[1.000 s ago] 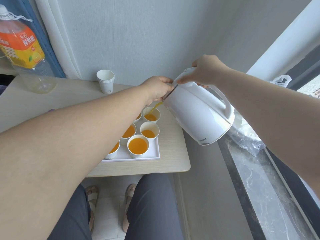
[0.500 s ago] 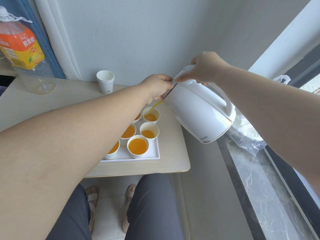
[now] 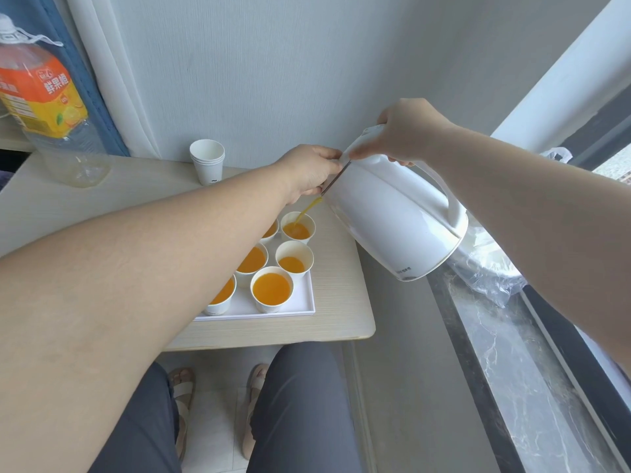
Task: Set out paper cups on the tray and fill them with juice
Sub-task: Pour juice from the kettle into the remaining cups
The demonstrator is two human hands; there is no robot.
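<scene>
A white kettle is tilted to the left, and a thin orange stream runs from its spout into the far right paper cup. My right hand grips the top of the kettle's handle. My left hand holds the lid at the spout. Several paper cups with juice stand on the white tray; the near right cup is the fullest. My left forearm hides part of the left row of cups.
A stack of empty paper cups stands by the wall. A large, almost empty juice bottle is at the table's far left. A plastic bag lies on the marble sill to the right. The wooden table's near edge is above my knees.
The kettle has tipped further, its base rising a little. The stream keeps running into the far right cup, whose level has risen. Both hands stay on the kettle.
</scene>
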